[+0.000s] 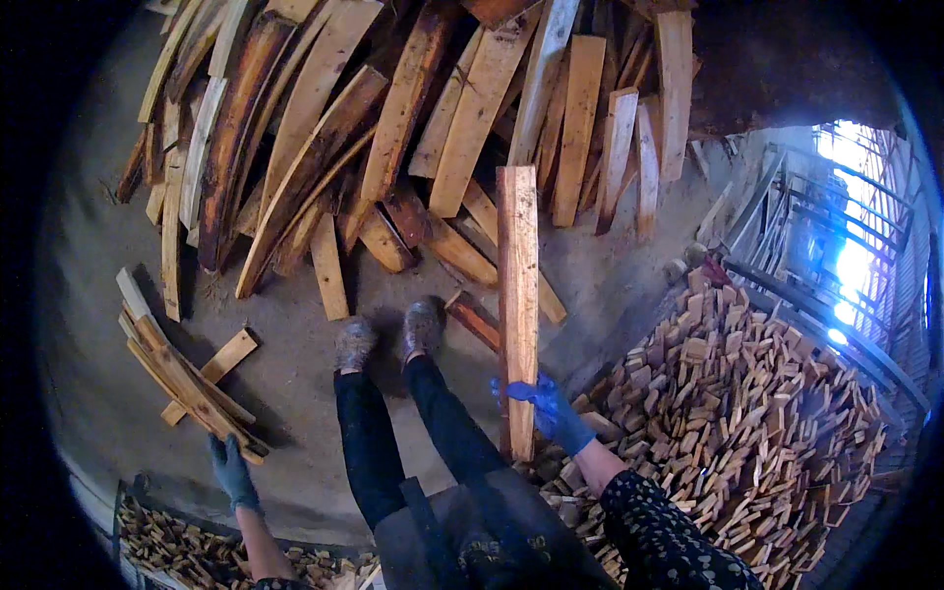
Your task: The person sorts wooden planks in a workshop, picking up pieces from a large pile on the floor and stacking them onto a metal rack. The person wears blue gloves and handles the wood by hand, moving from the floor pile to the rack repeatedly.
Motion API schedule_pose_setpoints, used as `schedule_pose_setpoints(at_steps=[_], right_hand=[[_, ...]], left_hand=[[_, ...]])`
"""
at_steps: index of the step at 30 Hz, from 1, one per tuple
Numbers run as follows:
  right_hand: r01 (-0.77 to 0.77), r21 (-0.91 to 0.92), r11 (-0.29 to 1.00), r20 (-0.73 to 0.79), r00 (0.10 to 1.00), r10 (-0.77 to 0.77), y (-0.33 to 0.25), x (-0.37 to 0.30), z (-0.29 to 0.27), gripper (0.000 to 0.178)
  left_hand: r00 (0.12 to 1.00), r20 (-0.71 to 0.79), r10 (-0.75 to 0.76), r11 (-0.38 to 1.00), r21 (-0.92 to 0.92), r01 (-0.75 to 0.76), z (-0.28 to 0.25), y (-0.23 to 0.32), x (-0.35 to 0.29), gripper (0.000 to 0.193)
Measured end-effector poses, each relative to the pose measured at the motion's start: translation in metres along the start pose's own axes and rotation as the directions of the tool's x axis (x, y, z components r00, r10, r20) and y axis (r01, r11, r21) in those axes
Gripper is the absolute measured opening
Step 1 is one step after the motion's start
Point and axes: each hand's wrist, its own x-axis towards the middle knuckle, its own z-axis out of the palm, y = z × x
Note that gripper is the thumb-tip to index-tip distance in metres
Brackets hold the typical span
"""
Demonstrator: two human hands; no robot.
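Note:
My right hand (553,413), in a blue glove, is closed round the lower part of a long wooden plank (518,285). The plank points away from me, its pale face and dark bark-like edge both showing. On the left, my gloved left hand (234,472) is at the near end of several slim wooden slats (182,369). Its fingers look extended and apart; whether they touch the wood I cannot tell. Beneath those slats a shorter board (228,356) lies crosswise on the floor.
A big heap of rough planks (393,128) spreads across the far side. Small cut wood pieces (728,423) are piled at the right, and more (187,541) lie at the lower left. A reddish offcut (472,320) rests beyond my feet. Metal railings (846,216) stand at the far right.

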Motion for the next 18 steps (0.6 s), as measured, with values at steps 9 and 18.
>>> schedule_pose_setpoints(at_steps=[9, 18], right_hand=[[0.013, 0.106, 0.994, -0.049, 0.999, -0.008, 0.051, 0.027, -0.031, 0.050], [0.148, 0.229, 0.962, -0.396, 0.917, -0.047, 0.141, 0.059, -0.060, 0.038]], left_hand=[[0.771, 0.625, 0.127, 0.951, -0.297, 0.084, 0.181, 0.205, -0.060, 0.041], [0.672, 0.738, 0.064, 0.988, -0.141, 0.061, 0.244, 0.235, -0.038, 0.037]])
